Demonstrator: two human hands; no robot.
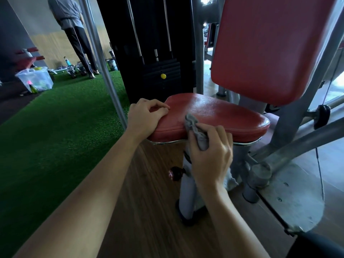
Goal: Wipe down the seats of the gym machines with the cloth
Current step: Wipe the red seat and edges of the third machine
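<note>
One seat (219, 110), red padded vinyl, on a grey steel frame. Matching red backrest (270, 49) upright behind it; black weight stack (162, 71) with a yellow selector pin (163, 76) to its rear left.

One cloth (193, 127), grey, bunched. It lies against the seat's front edge, its upper end lapping onto the top surface. The right hand (210, 157) holds it, fingers wrapped tight round the lower part.

Left hand (145, 116): resting on the seat's left front corner, fingers loosely bent with the tips on the top surface, closed round nothing that I can see. Probably steadying the pad.

Condition of work: the seat top shows a glossy sheen across its middle, which may be damp from wiping or only window light; I cannot tell which. With the cloth at the front lip, my judgement is that this seat is mid-wipe, its edge and near corner in hand. The backrest carries no such sheen. Any other machines would remain to be done.

Surroundings: wood-pattern floor (149, 192) underfoot, green turf (55, 127) to the left, a clear plastic bin (35, 79) at the far wall, another person (74, 25) standing beyond.
</note>
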